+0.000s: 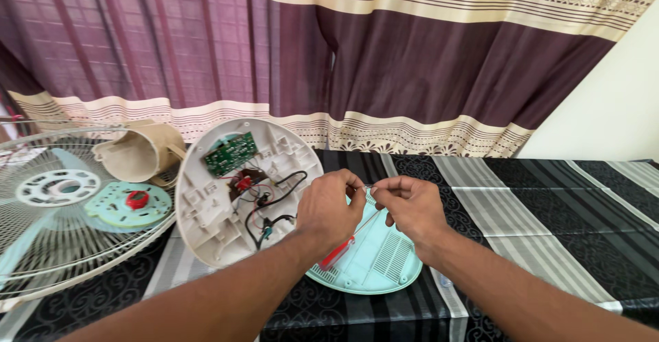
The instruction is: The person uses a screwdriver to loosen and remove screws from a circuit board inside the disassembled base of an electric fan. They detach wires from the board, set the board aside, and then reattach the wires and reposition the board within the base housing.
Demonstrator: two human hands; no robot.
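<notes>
Both hands, L (328, 208) & R (412, 204), pinched a thin wire (367, 189) over the teal cover (377, 263). Step: working the wire; next needed steady fingers.

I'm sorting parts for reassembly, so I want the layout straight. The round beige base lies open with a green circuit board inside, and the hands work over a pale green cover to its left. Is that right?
Not quite. The head view shows the pale green cover to the right of the round beige base, not its left. The green circuit board does sit inside the open base, and the left hand and right hand do work over the cover.
</notes>
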